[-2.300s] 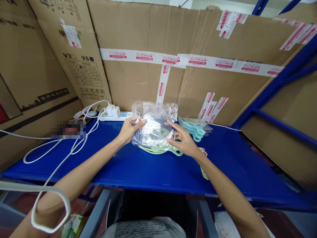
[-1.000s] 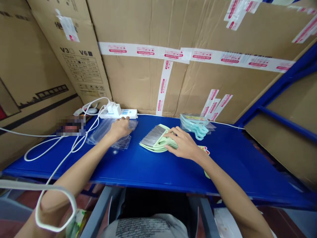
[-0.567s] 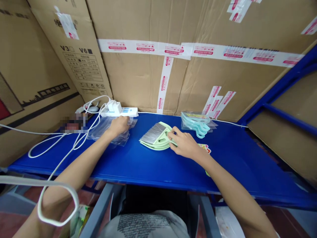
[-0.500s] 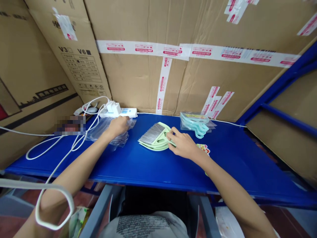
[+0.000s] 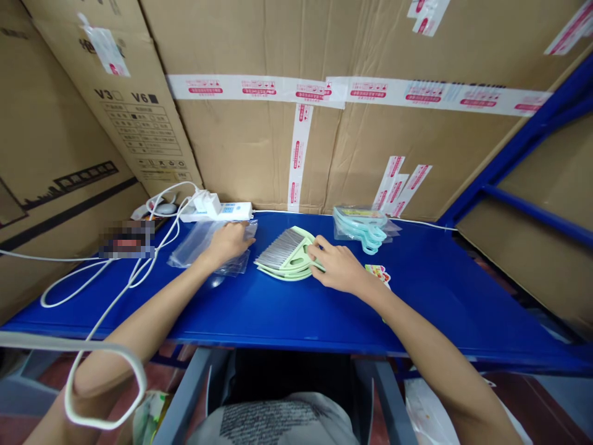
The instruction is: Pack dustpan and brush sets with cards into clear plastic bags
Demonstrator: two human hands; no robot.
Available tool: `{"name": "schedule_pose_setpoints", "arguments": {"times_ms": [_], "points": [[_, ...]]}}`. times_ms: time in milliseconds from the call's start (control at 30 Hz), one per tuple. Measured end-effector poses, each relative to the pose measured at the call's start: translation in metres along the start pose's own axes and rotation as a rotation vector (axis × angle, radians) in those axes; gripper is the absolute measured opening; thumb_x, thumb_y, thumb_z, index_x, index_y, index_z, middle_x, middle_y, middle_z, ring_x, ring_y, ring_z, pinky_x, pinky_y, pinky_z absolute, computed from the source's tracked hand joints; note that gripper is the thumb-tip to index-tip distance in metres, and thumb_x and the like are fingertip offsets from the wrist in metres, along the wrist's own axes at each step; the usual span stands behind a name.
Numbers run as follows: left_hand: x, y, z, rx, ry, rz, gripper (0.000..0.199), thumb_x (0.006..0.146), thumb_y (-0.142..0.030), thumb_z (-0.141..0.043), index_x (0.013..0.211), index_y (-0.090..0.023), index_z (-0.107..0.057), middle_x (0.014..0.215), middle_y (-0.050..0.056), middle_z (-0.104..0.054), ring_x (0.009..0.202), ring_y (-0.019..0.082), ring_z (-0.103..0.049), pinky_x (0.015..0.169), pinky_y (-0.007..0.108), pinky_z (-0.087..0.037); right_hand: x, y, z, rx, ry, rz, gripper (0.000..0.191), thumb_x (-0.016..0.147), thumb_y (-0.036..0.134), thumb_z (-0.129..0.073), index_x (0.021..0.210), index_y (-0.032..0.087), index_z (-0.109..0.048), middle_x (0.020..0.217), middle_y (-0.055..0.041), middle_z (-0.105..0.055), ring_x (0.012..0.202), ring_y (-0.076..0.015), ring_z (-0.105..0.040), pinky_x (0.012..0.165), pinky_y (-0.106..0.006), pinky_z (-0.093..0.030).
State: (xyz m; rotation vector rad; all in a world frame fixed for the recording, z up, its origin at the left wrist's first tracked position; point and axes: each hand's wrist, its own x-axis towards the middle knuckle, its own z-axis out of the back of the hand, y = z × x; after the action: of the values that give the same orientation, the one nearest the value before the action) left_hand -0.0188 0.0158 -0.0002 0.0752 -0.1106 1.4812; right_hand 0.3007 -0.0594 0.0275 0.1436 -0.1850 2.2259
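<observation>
A light green hand brush with grey bristles lies stacked on a matching dustpan (image 5: 282, 272) on the blue table. My right hand (image 5: 340, 264) is closed around their handles at the right end, bristles pointing left. Over a pile of clear plastic bags (image 5: 192, 242) to the left, my left hand (image 5: 229, 242) rests with its fingers stretched out and apart, touching the bags. Printed colourful cards (image 5: 378, 272) lie partly under my right forearm.
Behind my right hand sits a bagged light blue brush-and-dustpan set (image 5: 359, 227). A white power strip (image 5: 236, 211) with plugs and looping white cables (image 5: 134, 284) occupies the left side. Cardboard walls (image 5: 250, 148) enclose the back and sides; a blue metal frame (image 5: 532, 222) stands right.
My left hand has shifted slightly right over the plastic bags, and its fingers have gone from bunched to stretched out. My right hand keeps its hold on the handles. The view has shifted a little.
</observation>
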Motion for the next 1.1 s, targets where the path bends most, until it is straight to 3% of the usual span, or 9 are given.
{"name": "schedule_pose_setpoints", "arguments": {"times_ms": [133,267,533,633,700,767,867,967,1100], "points": [[0.001,-0.003,-0.001,0.002,-0.017,0.013,0.045,0.097,-0.035,-0.058,0.135,-0.015,-0.071,0.137,0.021,-0.071,0.135,0.04,-0.062,0.102,0.044,-0.056,0.0,0.001,0.0,-0.001,0.009,-0.008,0.013,0.101,0.027,-0.054,0.11,0.02,-0.06,0.126,-0.0084,-0.061,0.08,-0.0174,-0.064,0.062,-0.032,-0.034],[0.007,0.011,-0.001,-0.025,0.035,0.009,0.039,0.09,-0.019,-0.057,0.123,-0.014,-0.078,0.128,0.021,-0.076,0.128,0.038,-0.068,0.102,0.04,-0.056,0.0,0.001,0.001,0.0,0.022,-0.016,0.014,0.103,0.027,-0.051,0.111,0.02,-0.061,0.127,-0.0092,-0.061,0.08,-0.0177,-0.064,0.064,-0.032,-0.036],[0.016,0.03,-0.005,-0.079,0.052,0.017,0.053,0.084,-0.017,-0.061,0.136,-0.016,-0.073,0.139,0.018,-0.073,0.133,0.032,-0.068,0.11,0.034,-0.052,0.0,0.002,0.003,0.006,0.024,-0.014,0.014,0.103,0.027,-0.052,0.11,0.02,-0.061,0.126,-0.0093,-0.062,0.08,-0.0181,-0.065,0.063,-0.033,-0.037],[0.017,0.034,0.003,-0.096,0.068,0.003,0.061,0.085,-0.021,-0.064,0.146,-0.015,-0.066,0.147,0.017,-0.069,0.137,0.031,-0.065,0.116,0.034,-0.049,0.001,0.002,0.003,0.01,0.019,-0.016,0.013,0.103,0.027,-0.051,0.11,0.02,-0.061,0.126,-0.0089,-0.062,0.078,-0.0174,-0.064,0.063,-0.033,-0.036],[0.015,0.046,0.014,-0.126,0.129,-0.065,0.066,0.087,-0.029,-0.067,0.151,-0.014,-0.062,0.152,0.017,-0.065,0.14,0.029,-0.064,0.12,0.033,-0.045,0.001,0.002,0.003,0.017,0.018,-0.015,0.013,0.102,0.027,-0.052,0.109,0.02,-0.06,0.126,-0.0087,-0.062,0.077,-0.0168,-0.064,0.062,-0.033,-0.034],[0.009,0.065,0.028,-0.195,0.263,-0.252,0.082,0.084,-0.043,-0.075,0.158,-0.015,-0.055,0.162,0.015,-0.055,0.148,0.029,-0.056,0.126,0.034,-0.038,0.001,0.002,0.002,0.026,0.017,-0.013,0.013,0.102,0.027,-0.052,0.109,0.02,-0.06,0.127,-0.0086,-0.062,0.076,-0.0166,-0.063,0.062,-0.033,-0.033],[-0.001,0.088,0.044,-0.225,0.412,-0.445,0.109,0.068,-0.056,-0.089,0.164,-0.029,-0.047,0.178,0.008,-0.031,0.163,0.033,-0.034,0.132,0.045,-0.027,0.001,0.001,0.002,0.036,0.018,-0.009,0.015,0.101,0.028,-0.053,0.111,0.02,-0.061,0.128,-0.0093,-0.061,0.078,-0.0174,-0.064,0.063,-0.033,-0.033],[-0.009,0.089,0.049,-0.183,0.474,-0.414,0.11,0.059,-0.039,-0.097,0.16,-0.028,-0.054,0.18,0.011,-0.02,0.164,0.038,-0.027,0.131,0.05,-0.028,0.001,0.001,0.001,0.031,0.026,-0.015,0.016,0.101,0.028,-0.053,0.112,0.02,-0.061,0.131,-0.0105,-0.06,0.078,-0.0175,-0.063,0.063,-0.033,-0.033],[-0.011,0.074,0.048,-0.128,0.476,-0.346,0.091,0.055,-0.01,-0.091,0.142,-0.021,-0.068,0.18,0.014,-0.021,0.165,0.038,-0.025,0.13,0.044,-0.03,0.002,0.0,-0.002,0.038,0.024,-0.018,0.016,0.101,0.027,-0.052,0.112,0.019,-0.062,0.13,-0.0107,-0.06,0.076,-0.0166,-0.062,0.064,-0.032,-0.033]]}}
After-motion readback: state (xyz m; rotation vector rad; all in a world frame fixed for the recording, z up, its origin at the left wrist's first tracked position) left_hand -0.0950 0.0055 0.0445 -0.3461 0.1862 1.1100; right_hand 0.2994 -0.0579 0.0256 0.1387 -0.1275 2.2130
